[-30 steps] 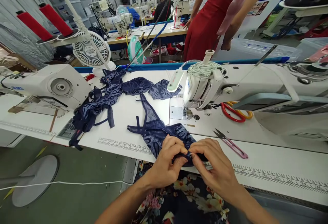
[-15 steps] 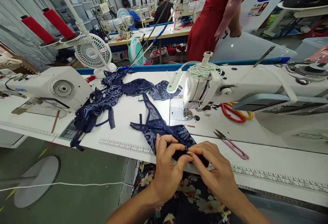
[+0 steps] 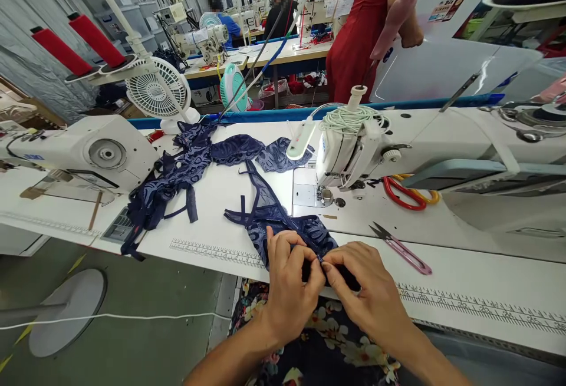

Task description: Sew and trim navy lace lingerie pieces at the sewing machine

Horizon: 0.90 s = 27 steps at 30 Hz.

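Note:
A navy lace bra piece [image 3: 276, 221] lies at the front edge of the white table, in front of the sewing machine [image 3: 349, 150]. My left hand [image 3: 294, 274] pinches its near edge between thumb and fingers. Close beside it, my right hand [image 3: 365, 277] pinches the same edge, the fingertips of both hands almost meeting. The fingers hide the exact spot they grip. A dark cup part of the piece shows under my hands. To the right of my right hand lie pink thread snips [image 3: 402, 248], apart from it.
More navy lace pieces [image 3: 177, 177] are heaped at the left, beside a second sewing machine [image 3: 88, 150]. A white fan [image 3: 159, 91] and red thread cones [image 3: 62, 51] stand behind. Red scissor handles [image 3: 402, 194] lie under the machine arm. A person in red [image 3: 360, 26] stands beyond the table.
My left thumb and fingers have drawn closer together at the fabric edge, and the left hand has turned slightly. The bra piece stays in place. The person in red has shifted a little.

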Available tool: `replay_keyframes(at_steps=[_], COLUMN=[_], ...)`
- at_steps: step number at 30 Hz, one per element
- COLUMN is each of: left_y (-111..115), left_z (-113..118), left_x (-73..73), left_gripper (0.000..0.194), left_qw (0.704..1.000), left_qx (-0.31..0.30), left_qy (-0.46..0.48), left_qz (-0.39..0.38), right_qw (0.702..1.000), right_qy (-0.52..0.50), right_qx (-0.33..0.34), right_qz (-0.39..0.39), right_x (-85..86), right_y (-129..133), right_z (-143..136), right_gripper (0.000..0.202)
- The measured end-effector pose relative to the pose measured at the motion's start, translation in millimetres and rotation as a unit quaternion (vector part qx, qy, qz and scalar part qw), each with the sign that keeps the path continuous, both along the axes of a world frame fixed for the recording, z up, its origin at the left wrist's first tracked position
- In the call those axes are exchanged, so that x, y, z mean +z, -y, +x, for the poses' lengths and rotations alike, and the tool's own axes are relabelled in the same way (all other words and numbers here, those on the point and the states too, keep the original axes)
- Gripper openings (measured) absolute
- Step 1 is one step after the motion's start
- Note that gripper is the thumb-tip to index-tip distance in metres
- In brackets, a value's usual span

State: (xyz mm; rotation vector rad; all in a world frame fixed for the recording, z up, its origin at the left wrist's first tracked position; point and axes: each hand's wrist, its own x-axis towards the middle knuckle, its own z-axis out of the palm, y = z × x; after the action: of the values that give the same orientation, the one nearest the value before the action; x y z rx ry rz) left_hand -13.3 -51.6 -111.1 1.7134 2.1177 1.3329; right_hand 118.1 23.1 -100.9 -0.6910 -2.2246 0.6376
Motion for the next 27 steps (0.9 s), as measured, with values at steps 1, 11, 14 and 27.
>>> replay_keyframes(at_steps=[1,11,14,27], left_y=[-1.0,-10.9,-11.8,-14.1], left_z=[-0.7,-24.9,-25.1,-23.1], left_x=[1.2,1.5,1.6,-2.8], left_gripper=[0.014,0.014,0.013,0.015], left_qw=[1.0,0.942,0.933,0.921], left_qx=[-0.006,-0.183,-0.193,-0.166], left_qy=[0.004,0.263,0.281,0.328], left_qz=[-0.005,-0.104,-0.117,-0.127], right_qw=[1.0,0.958,0.948,0.958], right_qy=[0.006,0.033,0.035,0.169], right_qx=[-0.008,0.067,0.069,-0.176], right_qz=[0.002,-0.277,-0.308,0.151], right_x=[0.3,6.5,5.2,-12.1], right_y=[-0.9,-23.9,-26.3,-51.7], right_z=[-0.4,1.9,1.9,73.2], right_gripper=[0.014,0.028,0.031,0.033])
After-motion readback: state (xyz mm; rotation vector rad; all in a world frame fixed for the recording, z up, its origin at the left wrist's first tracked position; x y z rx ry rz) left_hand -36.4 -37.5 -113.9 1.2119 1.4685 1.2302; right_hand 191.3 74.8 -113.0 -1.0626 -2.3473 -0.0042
